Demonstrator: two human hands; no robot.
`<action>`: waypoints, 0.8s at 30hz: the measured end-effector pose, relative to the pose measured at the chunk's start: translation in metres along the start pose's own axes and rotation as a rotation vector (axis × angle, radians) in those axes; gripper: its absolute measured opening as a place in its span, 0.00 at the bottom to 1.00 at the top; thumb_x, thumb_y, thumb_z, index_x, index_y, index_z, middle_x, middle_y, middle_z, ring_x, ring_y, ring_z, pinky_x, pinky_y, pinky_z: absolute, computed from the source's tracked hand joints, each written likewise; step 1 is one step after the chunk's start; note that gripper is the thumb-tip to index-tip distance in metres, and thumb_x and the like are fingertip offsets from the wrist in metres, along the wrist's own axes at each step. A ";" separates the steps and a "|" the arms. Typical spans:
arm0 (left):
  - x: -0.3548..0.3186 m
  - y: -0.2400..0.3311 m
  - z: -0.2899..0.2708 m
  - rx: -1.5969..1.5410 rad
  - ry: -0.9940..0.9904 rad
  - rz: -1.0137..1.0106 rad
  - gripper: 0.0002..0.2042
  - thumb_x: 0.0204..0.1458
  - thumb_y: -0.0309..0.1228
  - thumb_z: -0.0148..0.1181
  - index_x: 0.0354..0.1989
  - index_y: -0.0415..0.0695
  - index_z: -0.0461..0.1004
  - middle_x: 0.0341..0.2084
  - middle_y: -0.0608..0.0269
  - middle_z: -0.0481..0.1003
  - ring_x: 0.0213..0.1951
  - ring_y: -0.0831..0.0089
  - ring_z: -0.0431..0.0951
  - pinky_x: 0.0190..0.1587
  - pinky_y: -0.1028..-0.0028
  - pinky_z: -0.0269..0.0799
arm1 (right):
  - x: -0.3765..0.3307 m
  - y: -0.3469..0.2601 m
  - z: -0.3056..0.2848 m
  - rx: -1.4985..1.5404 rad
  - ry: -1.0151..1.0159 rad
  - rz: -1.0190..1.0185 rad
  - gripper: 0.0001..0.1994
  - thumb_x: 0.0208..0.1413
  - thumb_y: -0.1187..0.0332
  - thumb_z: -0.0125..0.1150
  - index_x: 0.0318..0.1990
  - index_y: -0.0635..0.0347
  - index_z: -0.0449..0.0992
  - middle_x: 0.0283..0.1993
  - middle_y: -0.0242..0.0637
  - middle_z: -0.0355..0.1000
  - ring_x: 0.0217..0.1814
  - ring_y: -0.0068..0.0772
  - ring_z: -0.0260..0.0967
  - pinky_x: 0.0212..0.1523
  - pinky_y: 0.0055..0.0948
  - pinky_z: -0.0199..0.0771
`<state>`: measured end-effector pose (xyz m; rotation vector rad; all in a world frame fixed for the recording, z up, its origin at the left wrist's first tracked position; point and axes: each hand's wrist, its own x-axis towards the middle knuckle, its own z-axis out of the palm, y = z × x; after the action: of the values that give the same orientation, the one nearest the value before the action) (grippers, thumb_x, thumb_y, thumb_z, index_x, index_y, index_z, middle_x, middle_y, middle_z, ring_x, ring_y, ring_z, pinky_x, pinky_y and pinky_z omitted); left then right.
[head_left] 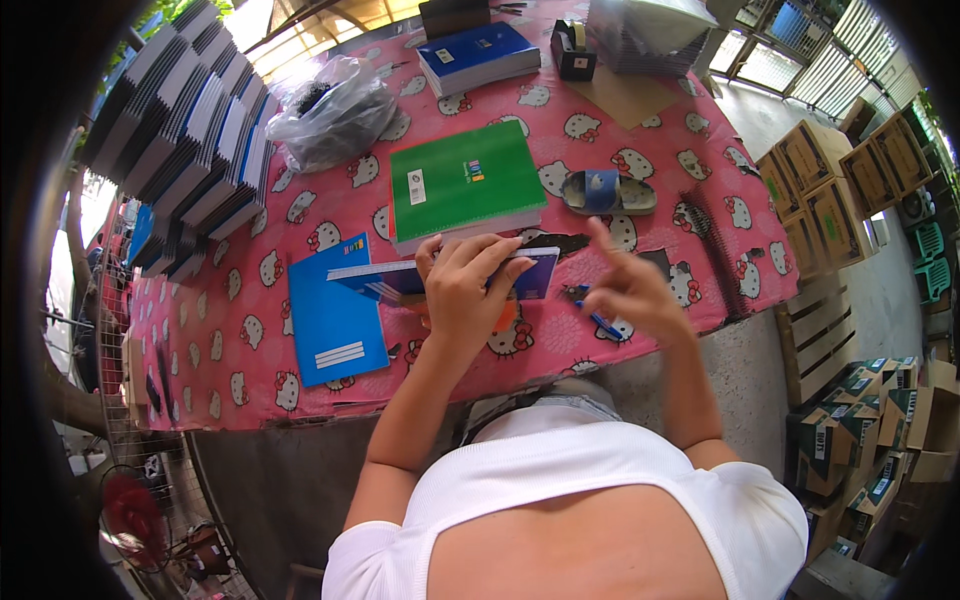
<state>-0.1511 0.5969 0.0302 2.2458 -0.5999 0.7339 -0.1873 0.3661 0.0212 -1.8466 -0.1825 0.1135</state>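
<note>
My left hand (pixel 462 295) is closed over the upper edge of a dark blue notebook (pixel 537 276), which it holds tilted up on edge near the front of the table. My right hand (pixel 640 295) is raised to the right of that notebook, slightly blurred, with its index finger stretched out and nothing visible in it. Beneath the right hand lies a small blue-handled tool (pixel 600 318), partly covered. To the left, a light blue notebook (pixel 338 310) lies flat. Just beyond the held notebook is a stack of notebooks with a green one (pixel 466 182) on top.
A tall stack of notebooks (pixel 190 110) rises at the left. Farther back are a plastic bag (pixel 335 115), a blue notebook stack (pixel 480 58) and a tape dispenser (pixel 573 55). One slipper (pixel 608 192) lies on the pink tablecloth (pixel 430 105). Cardboard boxes (pixel 835 215) stand at the right.
</note>
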 end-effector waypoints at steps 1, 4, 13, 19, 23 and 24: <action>0.001 0.000 0.002 -0.009 -0.003 0.011 0.08 0.45 0.37 0.66 0.32 0.49 0.81 0.27 0.69 0.78 0.33 0.74 0.75 0.53 0.65 0.53 | -0.005 -0.014 0.018 0.137 -0.074 0.108 0.20 0.49 0.76 0.62 0.52 0.56 0.75 0.28 0.35 0.75 0.27 0.27 0.72 0.34 0.25 0.72; 0.002 0.001 -0.001 -0.034 -0.020 0.017 0.09 0.45 0.39 0.65 0.31 0.48 0.81 0.27 0.69 0.78 0.32 0.73 0.75 0.52 0.64 0.55 | -0.004 -0.013 0.037 -0.032 -0.299 0.052 0.20 0.51 0.80 0.58 0.53 0.59 0.74 0.28 0.32 0.75 0.27 0.16 0.69 0.28 0.20 0.70; -0.043 0.001 -0.014 -0.043 0.011 0.137 0.09 0.40 0.33 0.69 0.31 0.51 0.81 0.28 0.72 0.77 0.33 0.75 0.74 0.56 0.65 0.52 | 0.006 -0.034 -0.004 -0.232 -0.043 -0.358 0.15 0.44 0.81 0.63 0.41 0.57 0.80 0.30 0.37 0.74 0.31 0.29 0.73 0.31 0.24 0.71; -0.073 0.001 -0.016 -0.033 0.004 0.210 0.11 0.40 0.31 0.68 0.35 0.52 0.82 0.30 0.72 0.78 0.36 0.74 0.74 0.61 0.64 0.45 | 0.001 -0.034 0.005 -0.451 -0.301 -0.315 0.17 0.38 0.82 0.63 0.37 0.54 0.82 0.33 0.39 0.72 0.34 0.38 0.72 0.34 0.31 0.71; -0.072 0.003 -0.016 -0.031 -0.014 0.199 0.11 0.40 0.31 0.68 0.35 0.52 0.82 0.31 0.71 0.78 0.36 0.74 0.74 0.61 0.64 0.44 | 0.001 -0.032 0.010 -0.300 -0.261 -0.443 0.17 0.35 0.84 0.63 0.35 0.55 0.82 0.34 0.38 0.72 0.36 0.37 0.71 0.35 0.31 0.72; -0.070 0.003 -0.017 -0.035 -0.023 0.194 0.11 0.40 0.31 0.68 0.35 0.52 0.82 0.31 0.71 0.77 0.37 0.74 0.74 0.61 0.64 0.44 | 0.001 -0.032 0.012 -0.280 -0.231 -0.460 0.17 0.35 0.85 0.62 0.35 0.55 0.82 0.33 0.38 0.72 0.35 0.37 0.71 0.35 0.31 0.72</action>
<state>-0.2103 0.6216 -0.0035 2.1867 -0.8449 0.7868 -0.1906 0.3861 0.0487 -2.0168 -0.8119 -0.0216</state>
